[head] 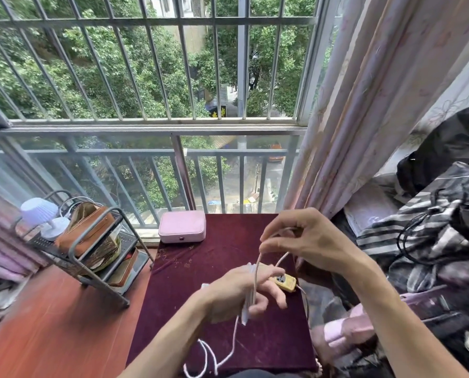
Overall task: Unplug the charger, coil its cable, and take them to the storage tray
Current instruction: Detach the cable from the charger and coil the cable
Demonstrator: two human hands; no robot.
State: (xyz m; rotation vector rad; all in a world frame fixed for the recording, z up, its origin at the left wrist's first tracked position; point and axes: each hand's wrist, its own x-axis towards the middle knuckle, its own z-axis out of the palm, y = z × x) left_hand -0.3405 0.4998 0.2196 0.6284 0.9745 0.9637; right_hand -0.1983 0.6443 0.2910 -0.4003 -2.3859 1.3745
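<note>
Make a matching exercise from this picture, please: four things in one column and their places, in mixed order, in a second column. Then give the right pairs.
Things
1 pink case
2 white cable
3 small lamp
4 yellow power strip

Places
a on the metal rack at the left
b looped round the left hand
c at the far edge of the table
d on the table, just beyond the left hand's fingers

Pairs: 1-c; 2-b; 3-a; 4-d

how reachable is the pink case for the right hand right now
Probably yes, though it is busy: the right hand pinches the white cable wrapped round the left hand. The maroon cloth between it and the pink case lies bare, so nothing blocks the way.
</note>
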